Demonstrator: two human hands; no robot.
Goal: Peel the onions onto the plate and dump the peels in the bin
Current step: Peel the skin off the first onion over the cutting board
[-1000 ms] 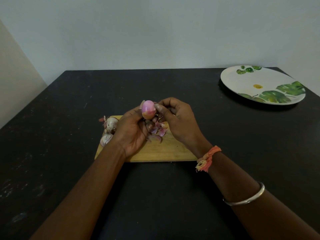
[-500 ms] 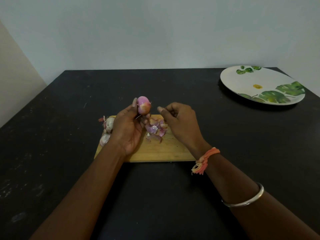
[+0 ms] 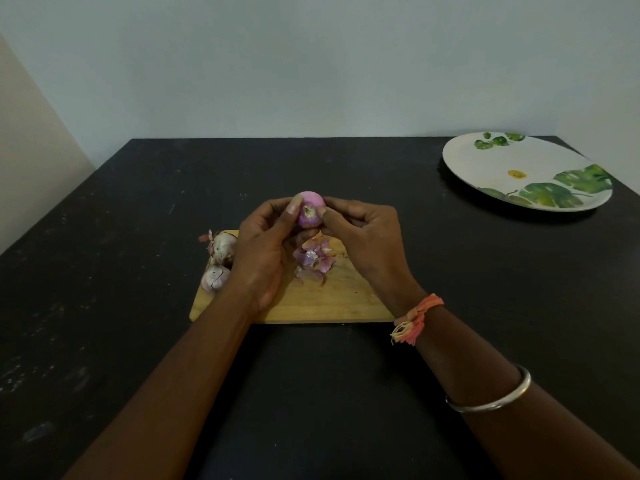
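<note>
Onion point(image 3: 310, 211) up between both hands: round, smooth, pink-purple, its pale dry root end facing the camera. Left hand point(image 3: 263, 251) curls round its left side, thumb flat on the skin. The right hand point(image 3: 363, 237) pinches the right side with thumb and bent fingers. It hangs just above the far edge of the board point(image 3: 329, 303), a pale wooden rectangle mid-table on the black, speckled table point(image 3: 138, 237). Papery purple peels point(image 3: 313, 256) lie in a loose heap on the board beneath the hands. Two unpeeled onions, one point(image 3: 223, 245) behind the other point(image 3: 214, 278), dusty and whitish, sit at the board's left end. Plate point(image 3: 502, 168), glossy white with green leaf prints, rests at the table's far right corner, well apart. An orange thread band point(image 3: 419, 313) and a metal bangle point(image 3: 491, 400) ring the right forearm.
</note>
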